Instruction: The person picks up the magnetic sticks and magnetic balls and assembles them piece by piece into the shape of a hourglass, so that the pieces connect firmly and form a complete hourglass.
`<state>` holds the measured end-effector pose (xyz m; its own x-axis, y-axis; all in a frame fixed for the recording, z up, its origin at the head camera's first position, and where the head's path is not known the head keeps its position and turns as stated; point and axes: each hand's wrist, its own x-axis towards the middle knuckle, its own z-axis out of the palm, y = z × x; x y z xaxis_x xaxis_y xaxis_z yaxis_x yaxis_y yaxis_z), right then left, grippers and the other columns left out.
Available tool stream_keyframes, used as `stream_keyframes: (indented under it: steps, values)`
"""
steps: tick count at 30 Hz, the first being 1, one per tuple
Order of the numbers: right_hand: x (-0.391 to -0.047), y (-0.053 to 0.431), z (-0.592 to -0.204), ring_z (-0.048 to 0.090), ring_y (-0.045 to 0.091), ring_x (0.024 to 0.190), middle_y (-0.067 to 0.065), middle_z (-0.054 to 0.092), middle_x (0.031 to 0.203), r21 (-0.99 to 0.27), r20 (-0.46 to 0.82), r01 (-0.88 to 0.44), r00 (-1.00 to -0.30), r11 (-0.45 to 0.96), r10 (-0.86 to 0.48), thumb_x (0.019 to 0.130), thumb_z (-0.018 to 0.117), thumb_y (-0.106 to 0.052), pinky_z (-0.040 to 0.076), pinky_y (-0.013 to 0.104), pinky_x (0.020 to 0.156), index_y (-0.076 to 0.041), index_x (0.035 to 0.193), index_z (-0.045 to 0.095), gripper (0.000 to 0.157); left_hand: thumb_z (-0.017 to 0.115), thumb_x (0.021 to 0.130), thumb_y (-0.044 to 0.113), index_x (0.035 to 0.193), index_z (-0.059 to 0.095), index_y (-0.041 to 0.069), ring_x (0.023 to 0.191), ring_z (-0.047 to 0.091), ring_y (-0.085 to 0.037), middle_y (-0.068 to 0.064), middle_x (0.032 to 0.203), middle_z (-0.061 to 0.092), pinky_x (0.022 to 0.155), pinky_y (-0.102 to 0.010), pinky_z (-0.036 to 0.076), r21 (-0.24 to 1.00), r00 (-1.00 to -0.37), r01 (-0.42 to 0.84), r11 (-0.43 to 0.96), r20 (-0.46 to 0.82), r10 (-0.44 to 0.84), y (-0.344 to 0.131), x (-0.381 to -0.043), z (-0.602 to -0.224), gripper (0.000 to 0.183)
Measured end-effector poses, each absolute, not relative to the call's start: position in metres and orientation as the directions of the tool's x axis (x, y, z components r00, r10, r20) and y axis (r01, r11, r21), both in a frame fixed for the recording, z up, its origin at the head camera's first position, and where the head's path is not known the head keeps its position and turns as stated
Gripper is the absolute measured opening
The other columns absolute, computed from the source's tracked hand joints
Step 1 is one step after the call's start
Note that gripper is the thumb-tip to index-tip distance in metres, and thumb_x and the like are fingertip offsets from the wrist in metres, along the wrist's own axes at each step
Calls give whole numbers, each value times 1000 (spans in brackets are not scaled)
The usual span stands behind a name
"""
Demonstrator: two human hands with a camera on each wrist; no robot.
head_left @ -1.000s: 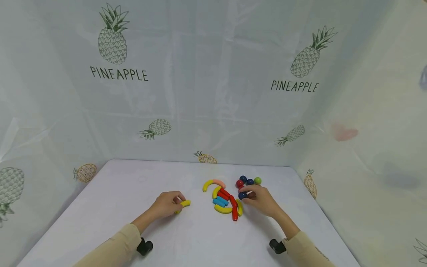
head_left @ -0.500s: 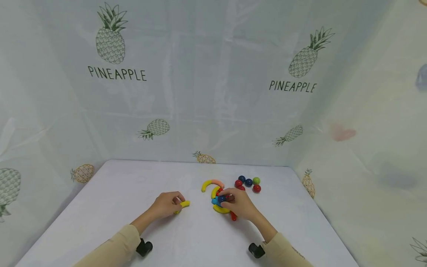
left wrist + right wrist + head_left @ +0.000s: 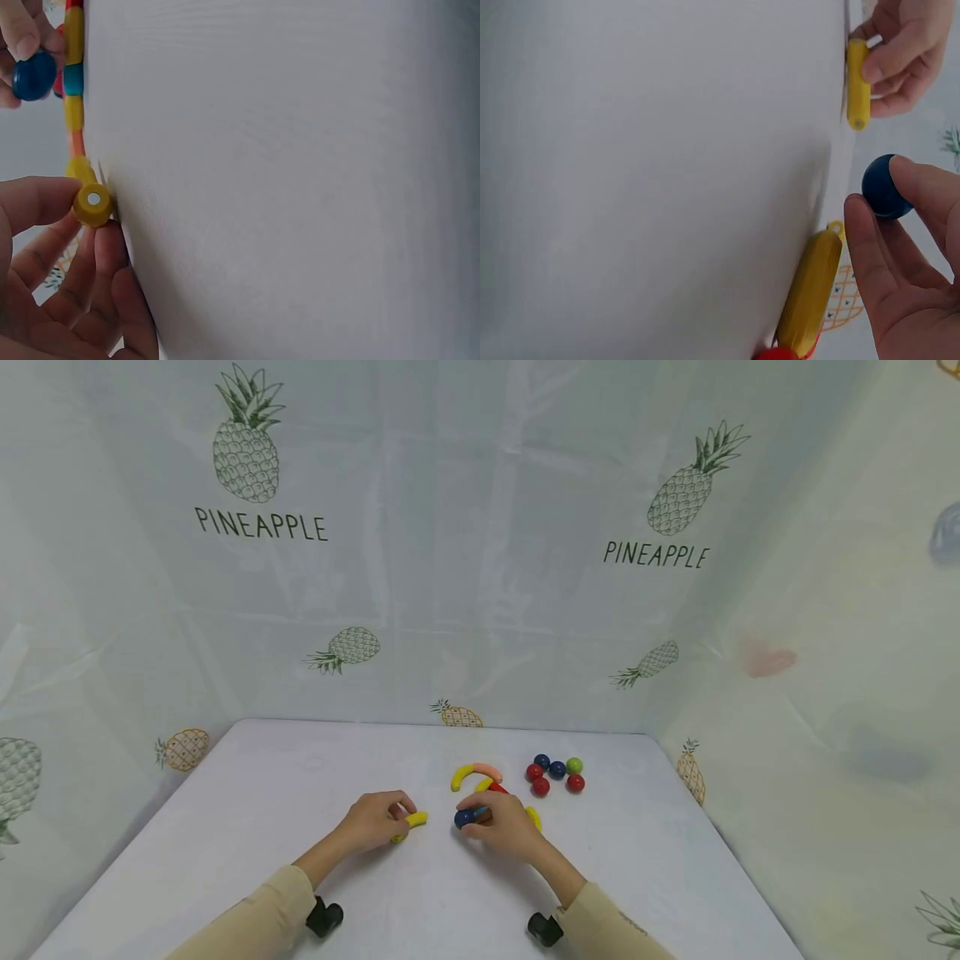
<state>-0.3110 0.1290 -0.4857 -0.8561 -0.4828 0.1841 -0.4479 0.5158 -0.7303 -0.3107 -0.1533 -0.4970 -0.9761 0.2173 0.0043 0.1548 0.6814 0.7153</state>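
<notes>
My left hand [image 3: 372, 820] pinches a curved yellow rod [image 3: 417, 817] low over the white table; a small pale disc shows on the rod's end [image 3: 94, 199] in the left wrist view. To its right, my right hand [image 3: 512, 828] holds a dark blue ball [image 3: 463, 819] between thumb and fingers, a short gap from the rod. The right wrist view shows that blue ball [image 3: 883, 187] held above the tabletop. Behind and under the right hand lie red, yellow and blue rods, mostly hidden; a red rod [image 3: 498, 788] and a yellow curved piece [image 3: 533, 817] peek out.
Farther back, a yellow curved rod [image 3: 461, 778] and a salmon-coloured one [image 3: 488, 772] form an arc. A cluster of balls, including a green ball [image 3: 574, 766] and a red ball [image 3: 575, 783], sits at the back right. A pineapple-print curtain [image 3: 450, 568] hangs behind the table [image 3: 315, 760].
My right hand has carried the blue ball leftward from beside the ball cluster, over the coloured rods, toward the left hand. The left hand keeps its grip on the yellow rod, nearly still.
</notes>
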Motion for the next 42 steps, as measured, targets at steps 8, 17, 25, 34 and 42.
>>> stream_keyframes:
  steps: [8,17,25,34,42]
  values:
    - [-314,111,-490,70,12,93,1,76,116,-717,146,-440,-853,541,-501,95,81,-12,58,20,84,-13,123,76,28,80,88,11,107,76,20,77,59,-15,2,93,65,64,-29,53,703,-977,159,693,11,214,-151,-307,-491,21]
    - [-319,94,-492,69,10,93,2,76,116,-712,150,-440,-857,547,-493,96,79,-10,58,22,86,-10,123,76,27,80,88,11,105,75,20,77,59,-16,1,92,65,65,-31,53,711,-979,149,687,7,204,-149,-305,-490,20]
    - [-321,87,-494,67,11,94,1,76,113,-708,138,-426,-866,563,-481,96,80,-11,58,24,86,-12,122,76,26,80,88,12,107,75,18,77,59,-16,1,93,66,65,-30,53,708,-978,156,689,13,207,-149,-306,-491,20]
    - [-321,83,-492,67,12,94,0,75,112,-727,112,-391,-878,564,-465,96,80,-12,58,25,86,-13,123,76,27,80,88,11,105,76,18,78,59,-16,2,90,65,67,-32,52,708,-978,160,688,21,206,-147,-301,-486,19]
    - [-324,83,-492,68,13,96,0,75,113,-739,106,-383,-879,554,-465,96,80,-12,60,27,87,-11,124,75,28,80,89,11,105,75,18,77,59,-16,2,89,65,66,-32,52,704,-978,166,690,30,205,-146,-299,-485,18]
